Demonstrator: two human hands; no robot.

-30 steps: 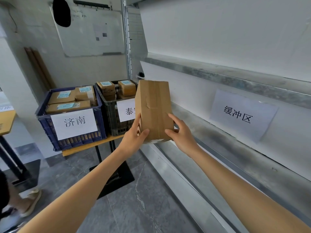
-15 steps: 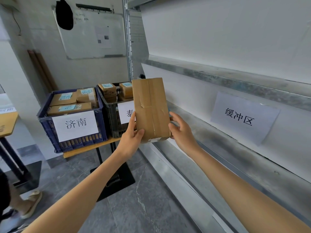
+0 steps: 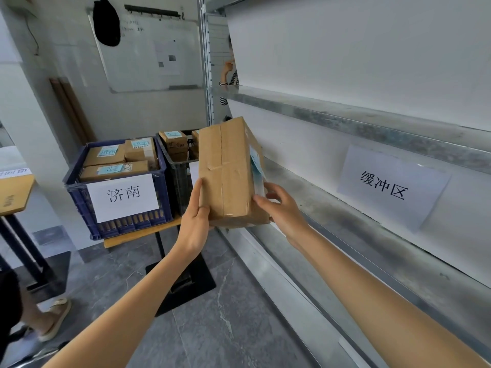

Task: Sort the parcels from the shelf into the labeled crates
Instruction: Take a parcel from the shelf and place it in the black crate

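I hold a tall brown cardboard parcel (image 3: 225, 171) upright in front of me, taped down its middle, with a pale blue label on its right side. My left hand (image 3: 195, 221) grips its lower left edge, thumb on the front face. My right hand (image 3: 281, 208) holds the lower right side, fingers by the label. Behind it a blue crate (image 3: 79, 197) with a white paper label holds several labelled parcels. A black crate (image 3: 178, 179) beside it also holds parcels, its label mostly hidden by the parcel I hold.
The crates stand on a wooden table (image 3: 138, 235) with a black pedestal base. A metal shelf (image 3: 345, 219) with a paper sign (image 3: 390, 184) runs along the right. Another person's foot (image 3: 53, 320) is at the lower left. Another wooden table (image 3: 13, 192) juts in at left.
The parcel has turned in my hands, so its right side with the blue label now shows. My right fingers have shifted onto that side.
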